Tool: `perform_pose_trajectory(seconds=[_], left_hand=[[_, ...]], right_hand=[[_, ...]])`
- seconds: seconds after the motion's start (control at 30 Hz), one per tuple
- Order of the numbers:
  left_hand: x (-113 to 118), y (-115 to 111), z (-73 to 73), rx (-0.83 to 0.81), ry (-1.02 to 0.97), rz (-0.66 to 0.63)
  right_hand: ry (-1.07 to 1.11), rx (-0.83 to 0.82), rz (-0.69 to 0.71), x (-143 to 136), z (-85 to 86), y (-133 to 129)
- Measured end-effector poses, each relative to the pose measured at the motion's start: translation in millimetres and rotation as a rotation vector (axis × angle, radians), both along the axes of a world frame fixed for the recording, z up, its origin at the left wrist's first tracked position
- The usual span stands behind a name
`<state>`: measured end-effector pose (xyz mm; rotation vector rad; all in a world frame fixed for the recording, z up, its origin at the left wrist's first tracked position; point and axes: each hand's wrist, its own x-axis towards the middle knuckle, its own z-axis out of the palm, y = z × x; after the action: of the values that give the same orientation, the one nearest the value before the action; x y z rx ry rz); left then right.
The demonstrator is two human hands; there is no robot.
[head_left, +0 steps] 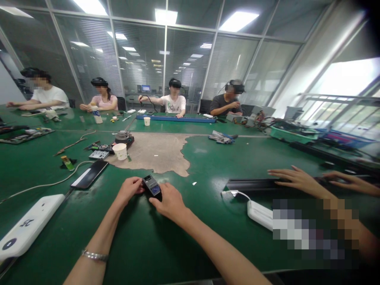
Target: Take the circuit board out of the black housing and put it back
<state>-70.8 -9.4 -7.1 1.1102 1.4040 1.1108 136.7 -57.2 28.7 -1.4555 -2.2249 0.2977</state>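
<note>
A small dark box-shaped device point(152, 187) with a grey labelled face is held tilted between both hands, close above the green table point(184, 241). My left hand point(129, 191) pinches its left side with fingertips and thumb. On the other side my right hand point(170, 201) wraps round its right edge, thumb below. A black phone point(94, 172) lies to the left of my left hand, and a white power bank point(29, 223) is nearer the left edge. Beyond the device spreads a ragged brown sheet point(157, 152).
A paper cup point(120, 151) stands by dismantled parts. At right, a co-worker's hands point(297, 180) rest at a long black bar point(252, 185), near a white power bank point(259, 213). Gloves point(221, 137) lie farther off. Several people sit across the table.
</note>
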Motion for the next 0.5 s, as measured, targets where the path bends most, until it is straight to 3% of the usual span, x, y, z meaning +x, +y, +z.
perform_pose_trajectory(seconds=[0.23, 0.4, 0.5], left_hand=[[-0.4, 1.7, -3.3, 0.009, 0.015, 0.003], [-0.2, 1.6, -2.5, -0.011, 0.014, -0.001], [-1.4, 2.8, -3.4, -0.046, 0.004, -0.002]], right_hand=[[0.255, 0.083, 0.047, 2.4, -14.9, -4.0], [0.451, 0.138, 0.03, 4.6, -6.1, -1.2], [0.481, 0.153, -0.054, 16.2, -1.4, 9.0]])
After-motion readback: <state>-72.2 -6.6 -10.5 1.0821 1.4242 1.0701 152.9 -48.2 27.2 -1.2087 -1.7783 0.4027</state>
